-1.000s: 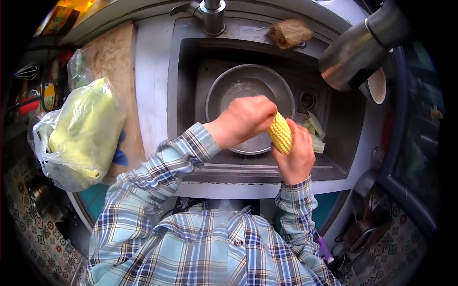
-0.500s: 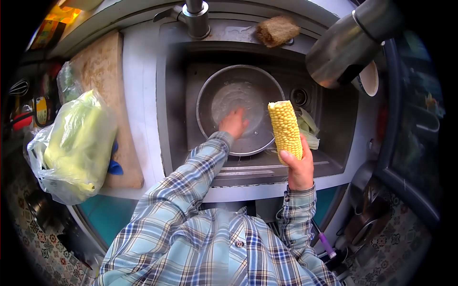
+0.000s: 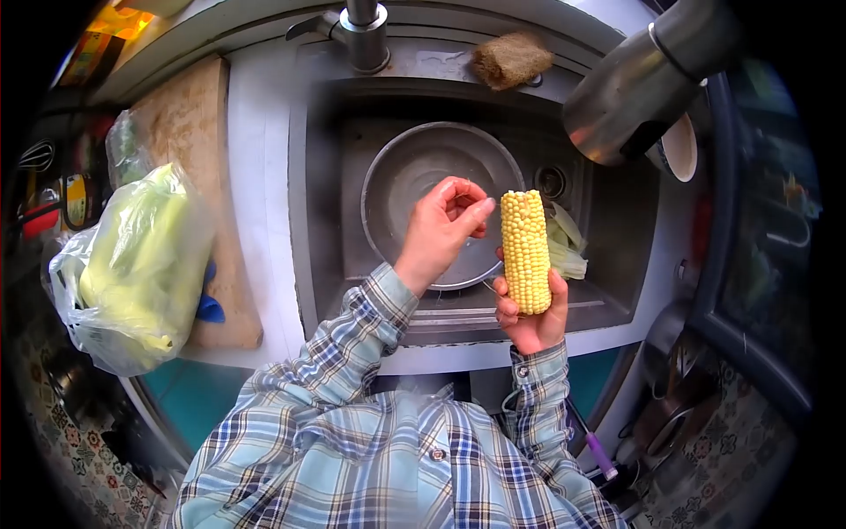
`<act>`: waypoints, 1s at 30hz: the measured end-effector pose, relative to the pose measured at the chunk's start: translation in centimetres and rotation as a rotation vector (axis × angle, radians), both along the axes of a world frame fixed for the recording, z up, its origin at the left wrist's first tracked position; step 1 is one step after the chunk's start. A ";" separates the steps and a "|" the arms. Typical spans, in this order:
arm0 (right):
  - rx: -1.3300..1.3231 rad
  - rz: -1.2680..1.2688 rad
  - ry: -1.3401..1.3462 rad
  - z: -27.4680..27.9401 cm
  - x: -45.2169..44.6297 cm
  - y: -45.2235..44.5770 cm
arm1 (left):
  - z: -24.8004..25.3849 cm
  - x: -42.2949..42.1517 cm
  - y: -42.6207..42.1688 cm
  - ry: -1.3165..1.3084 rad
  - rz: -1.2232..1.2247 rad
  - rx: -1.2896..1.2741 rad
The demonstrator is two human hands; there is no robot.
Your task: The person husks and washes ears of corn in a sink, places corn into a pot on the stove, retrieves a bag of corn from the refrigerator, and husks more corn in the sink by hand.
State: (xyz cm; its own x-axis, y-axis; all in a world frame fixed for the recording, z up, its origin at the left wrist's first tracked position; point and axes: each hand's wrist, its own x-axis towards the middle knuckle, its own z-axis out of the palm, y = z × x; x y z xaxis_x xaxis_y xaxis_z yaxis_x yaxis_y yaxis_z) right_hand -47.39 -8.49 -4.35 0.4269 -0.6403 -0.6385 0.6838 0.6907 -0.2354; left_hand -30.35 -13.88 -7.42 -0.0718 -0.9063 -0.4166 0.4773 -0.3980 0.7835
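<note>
A husked yellow corn cob (image 3: 526, 251) stands nearly upright in my right hand (image 3: 536, 322), whose fingers wrap round its lower end. My left hand (image 3: 442, 231) is just left of the cob, over the metal bowl (image 3: 384, 176) in the sink. Its fingers are curled and the thumb points toward the cob without touching it; whether anything small is between them is too fine to make out. Water lies in the bowl. Pale green husk pieces (image 3: 566, 256) lie in the sink to the right, partly behind the cob.
A plastic bag of unhusked corn (image 3: 141, 264) rests on a wooden board (image 3: 189, 115) at the left. The faucet (image 3: 364, 40) and a brown scrubber (image 3: 513, 60) are behind the sink (image 3: 626, 238). A metal jug (image 3: 617, 110) stands at the right, near a cup (image 3: 679, 150).
My left hand has gone from the cob down into the bowl's water and come back up beside the cob. My right hand has kept hold of the cob, which now stands more upright.
</note>
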 end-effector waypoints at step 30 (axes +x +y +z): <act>-0.046 0.052 0.196 1.0 0.6 0.2 | -2.4 2.9 -0.6 0.634 0.024 0.192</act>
State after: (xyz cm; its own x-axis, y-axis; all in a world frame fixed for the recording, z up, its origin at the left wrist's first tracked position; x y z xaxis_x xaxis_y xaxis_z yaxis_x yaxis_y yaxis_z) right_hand -46.82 -8.25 -3.31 0.3300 -0.6511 -0.6834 0.5856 0.7091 -0.3928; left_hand -27.49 -14.50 -9.84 -0.3372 -0.8244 -0.4545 0.8330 -0.4863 0.2640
